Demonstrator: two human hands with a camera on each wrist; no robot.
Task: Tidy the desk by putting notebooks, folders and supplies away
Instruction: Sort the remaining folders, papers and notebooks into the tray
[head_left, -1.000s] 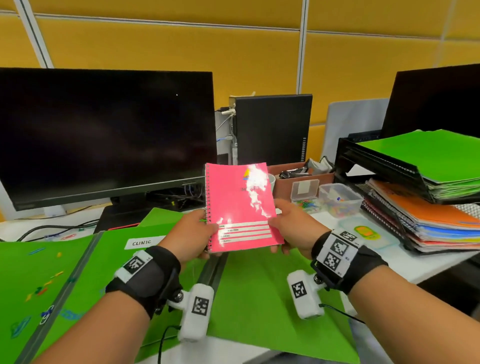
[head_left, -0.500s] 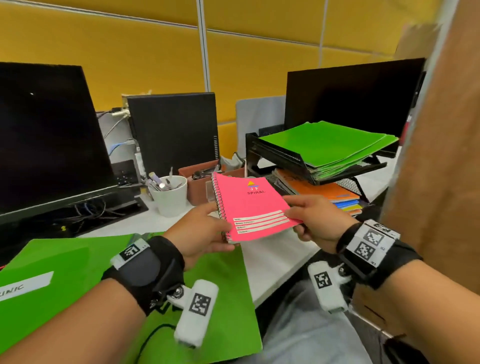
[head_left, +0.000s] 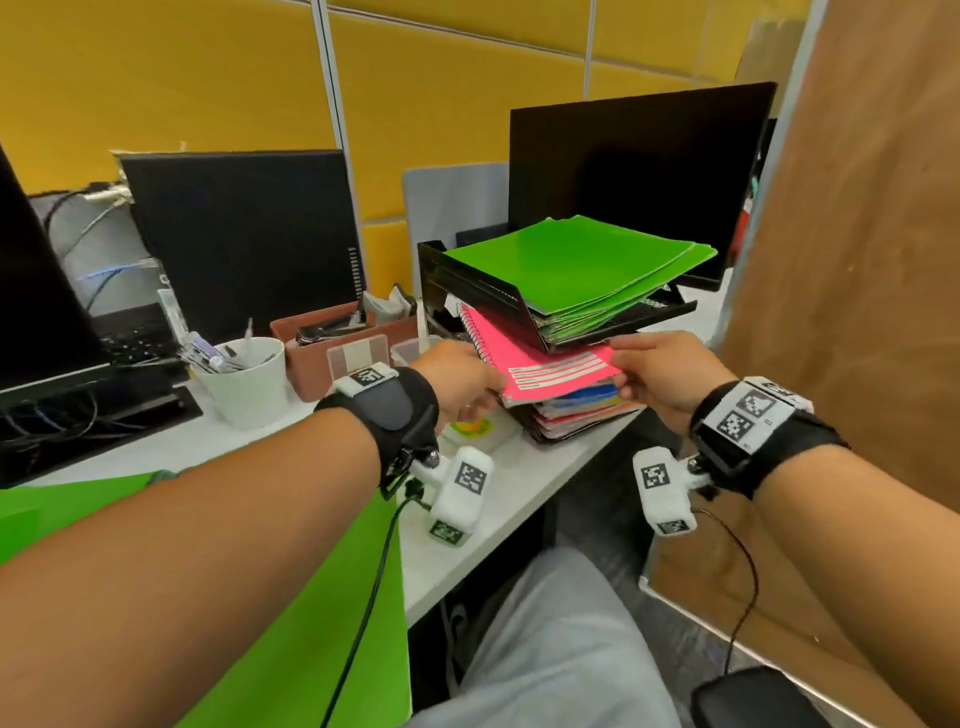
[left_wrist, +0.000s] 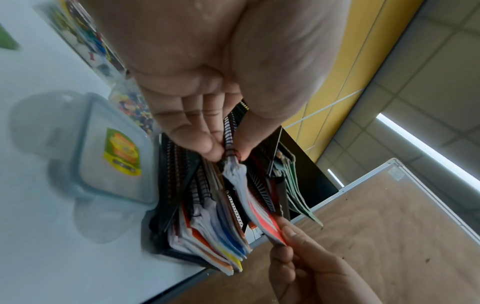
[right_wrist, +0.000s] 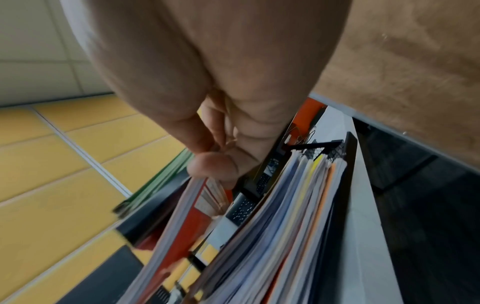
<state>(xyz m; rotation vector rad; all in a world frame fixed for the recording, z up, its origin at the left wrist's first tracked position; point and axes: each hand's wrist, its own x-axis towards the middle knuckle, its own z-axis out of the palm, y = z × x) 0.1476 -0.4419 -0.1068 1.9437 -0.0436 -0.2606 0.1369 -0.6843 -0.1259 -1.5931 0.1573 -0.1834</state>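
Green folder tray (head_left: 498, 296) overhangs the notebook stack (head_left: 576, 410), leaving a narrow slot.

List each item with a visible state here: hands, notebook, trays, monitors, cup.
Left hand: pinching pink notebook's spiral edge.
Right hand: pinching its opposite edge.
Pink notebook: closed, partly inside lower tray, atop notebook stack.
Upper tray: holds green folders.
Monitors: dark.
White cup: upright, holding pens.

The right hand (right_wrist: 221, 144) pinches the notebook (right_wrist: 182, 205) edge, just beside the notebook stack (right_wrist: 285, 216) in the tray (right_wrist: 349, 148).
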